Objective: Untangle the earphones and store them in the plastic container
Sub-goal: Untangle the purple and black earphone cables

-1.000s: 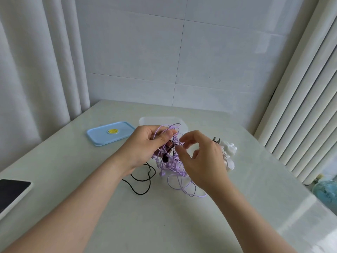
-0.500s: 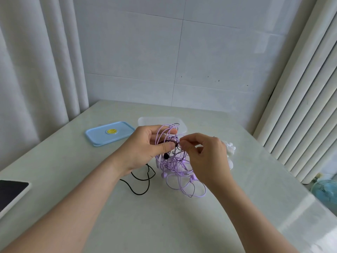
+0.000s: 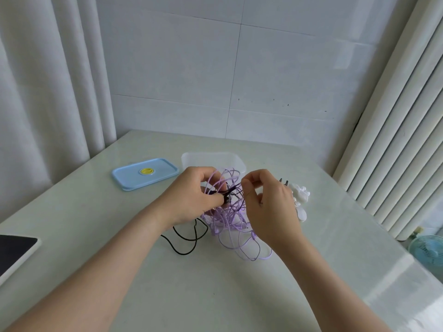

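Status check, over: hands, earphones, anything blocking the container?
Left hand grips earphone tangle, right hand pinches one strand. Purple and black cords knotted together. Plastic container open behind hands, blue lid beside it; path looks clear.

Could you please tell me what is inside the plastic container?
The container looks empty at the far side; the left hand, right hand and earphones cover its near side.
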Available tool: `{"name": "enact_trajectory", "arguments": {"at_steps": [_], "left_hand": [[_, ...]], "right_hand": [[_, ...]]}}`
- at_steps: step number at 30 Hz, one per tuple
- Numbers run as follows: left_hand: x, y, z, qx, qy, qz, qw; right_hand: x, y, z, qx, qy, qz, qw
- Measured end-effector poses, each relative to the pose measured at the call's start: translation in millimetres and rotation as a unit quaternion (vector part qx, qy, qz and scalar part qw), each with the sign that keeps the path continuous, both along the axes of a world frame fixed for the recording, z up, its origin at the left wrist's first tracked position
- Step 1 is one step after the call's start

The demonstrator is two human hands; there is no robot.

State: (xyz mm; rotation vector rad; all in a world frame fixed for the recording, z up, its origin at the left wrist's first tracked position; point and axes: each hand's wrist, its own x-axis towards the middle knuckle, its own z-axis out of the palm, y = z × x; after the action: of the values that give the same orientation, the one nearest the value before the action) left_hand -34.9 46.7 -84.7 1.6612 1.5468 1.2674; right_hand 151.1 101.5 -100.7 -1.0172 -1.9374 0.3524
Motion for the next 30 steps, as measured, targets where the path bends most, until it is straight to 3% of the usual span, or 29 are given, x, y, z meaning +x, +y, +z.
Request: {"name": "enact_trajectory", "arguments": {"at_steps": [9, 22, 24, 27, 30], "left_hand": [[6, -2, 3, -0.016, -0.009, -0.046, 0.999], [-2, 8, -6, 0.058, -0.015, 0.081, 0.995], [-3, 8, -5, 0.049, -0.040, 0.101, 0.993], [-7, 12, -6, 0.034, -0.041, 0.131, 0.990], [-9, 13, -7, 0.037, -0.051, 0.144, 0.988]], "right_hand": [[2, 4, 2, -0.030, 0.016, -0.048, 0.998], [1, -2, 8, -0.068, 0.068, -0.017, 0.995], [2, -2, 12, -0.130, 0.142, 0.022, 0.981], [4, -5, 21, -0.245, 0.265, 0.079, 0.929], [6, -5, 24, -0.300, 0.293, 0.094, 0.903]]}}
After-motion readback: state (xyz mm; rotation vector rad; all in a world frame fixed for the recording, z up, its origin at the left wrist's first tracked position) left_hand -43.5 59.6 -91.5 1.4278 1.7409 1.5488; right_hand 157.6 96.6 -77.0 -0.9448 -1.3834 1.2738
